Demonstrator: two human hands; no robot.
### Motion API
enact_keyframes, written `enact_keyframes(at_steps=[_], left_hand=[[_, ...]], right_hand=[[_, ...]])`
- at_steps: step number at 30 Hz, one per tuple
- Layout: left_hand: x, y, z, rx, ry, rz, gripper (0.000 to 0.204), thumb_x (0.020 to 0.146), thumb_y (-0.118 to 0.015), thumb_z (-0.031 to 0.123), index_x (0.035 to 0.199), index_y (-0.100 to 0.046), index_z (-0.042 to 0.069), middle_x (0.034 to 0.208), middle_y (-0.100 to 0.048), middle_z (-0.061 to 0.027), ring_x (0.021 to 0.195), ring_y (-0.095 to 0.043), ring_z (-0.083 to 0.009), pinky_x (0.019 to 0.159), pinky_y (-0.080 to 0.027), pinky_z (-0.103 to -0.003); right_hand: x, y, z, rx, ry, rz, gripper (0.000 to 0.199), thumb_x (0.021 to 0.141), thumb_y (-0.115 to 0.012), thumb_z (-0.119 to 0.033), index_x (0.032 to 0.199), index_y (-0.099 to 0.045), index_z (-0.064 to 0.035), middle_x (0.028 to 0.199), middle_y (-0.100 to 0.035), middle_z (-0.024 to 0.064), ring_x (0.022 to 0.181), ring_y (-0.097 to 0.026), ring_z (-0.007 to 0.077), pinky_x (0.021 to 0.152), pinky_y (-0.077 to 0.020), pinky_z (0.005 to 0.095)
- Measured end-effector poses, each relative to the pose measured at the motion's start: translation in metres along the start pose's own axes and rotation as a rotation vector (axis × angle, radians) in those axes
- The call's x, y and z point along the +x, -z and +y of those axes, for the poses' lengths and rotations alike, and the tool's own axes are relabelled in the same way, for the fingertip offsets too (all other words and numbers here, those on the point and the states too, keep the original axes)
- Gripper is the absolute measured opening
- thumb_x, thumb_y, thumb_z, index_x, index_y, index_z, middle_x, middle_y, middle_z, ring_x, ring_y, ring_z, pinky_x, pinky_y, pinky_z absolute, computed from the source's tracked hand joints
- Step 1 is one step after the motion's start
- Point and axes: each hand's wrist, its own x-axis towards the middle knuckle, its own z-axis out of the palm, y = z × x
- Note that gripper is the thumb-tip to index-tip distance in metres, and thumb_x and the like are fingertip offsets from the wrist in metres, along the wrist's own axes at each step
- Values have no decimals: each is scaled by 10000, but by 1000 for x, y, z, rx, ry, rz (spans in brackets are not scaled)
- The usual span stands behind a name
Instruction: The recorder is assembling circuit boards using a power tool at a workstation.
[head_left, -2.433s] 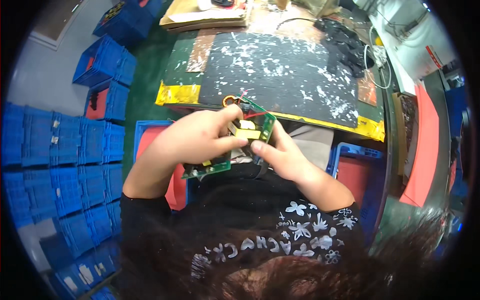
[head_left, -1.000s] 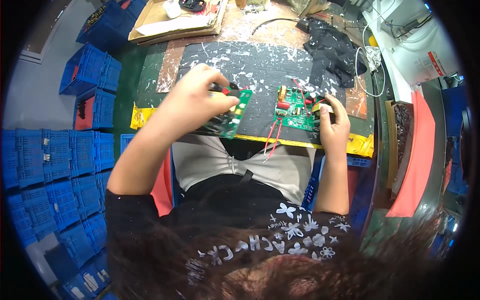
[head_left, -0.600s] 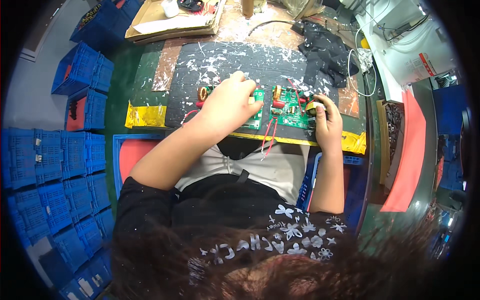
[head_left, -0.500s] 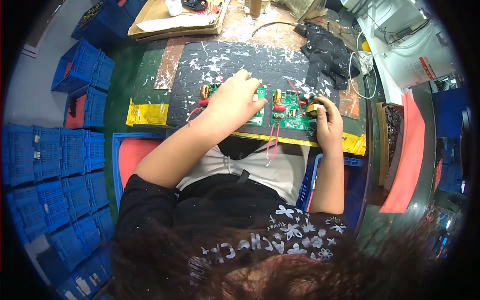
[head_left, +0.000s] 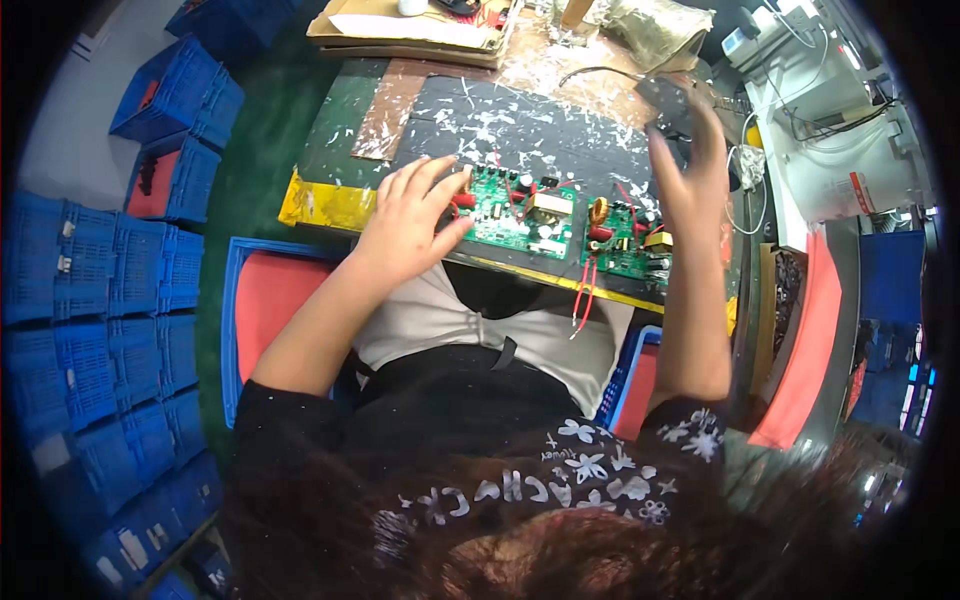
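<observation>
At the far left, stacked blue crates [head_left: 100, 300] are seen along the floor, and a blue bin with a red lining [head_left: 262, 300] sits just beside the person's left forearm. The dark mat of the surface [head_left: 540, 110] is speckled with white flecks, and a strip of yellow tape [head_left: 325, 205] runs along its near edge. The left hand [head_left: 410, 225] is laid on the left end of the first green circuit board [head_left: 515, 210], fingers spread and only loosely curled; the board is touched at its edge by thumb and fingertips rather than clamped, so the grip is mostly open with nothing truly enclosed. Just to the right, touching or nearly touching the first, a second green circuit board [head_left: 625, 240] lies flat near the surface's front edge, and its red wires [head_left: 583, 290] hang over that edge toward the lap. Further right, the right hand [head_left: 690, 170] is raised above the surface, fingers extended upward, its grip open and empty. Beyond it, a red tray [head_left: 805, 340] is seen standing at the right side
</observation>
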Motion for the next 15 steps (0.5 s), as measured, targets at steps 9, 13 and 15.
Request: enact_keyframes(at_steps=[9, 13, 15], left_hand=[[-16, -21, -23, -277, -147, 248, 130, 735, -697, 179, 775, -615, 85, 812, -613, -43, 756, -581, -240, 676, -456, -352], [-7, -18, -22, -367, -246, 267, 106, 684, -708, 83, 672, -606, 54, 711, -593, -62, 646, -559, -249, 581, -448, -340], [-9, -17, -24, -379, -227, 281, 113, 674, -714, 78, 655, -605, 52, 693, -591, -63, 632, -557, -245, 565, -447, -336]], right_hand=[[123, -111, 0, 264, -303, -413, 777, 725, -743, -315, 1326, -372, 8, 1242, -501, 196, 1179, -463, 296, 988, -386, 388], [121, -134, 19, 30, -166, -150, 761, 725, -721, -408, 1292, -432, 9, 1283, -470, 213, 1252, -391, 316, 1043, -321, 393], [126, -148, 13, 76, -230, -144, 675, 725, -724, -407, 1215, -514, 6, 1200, -539, 201, 1164, -481, 297, 979, -385, 402]])
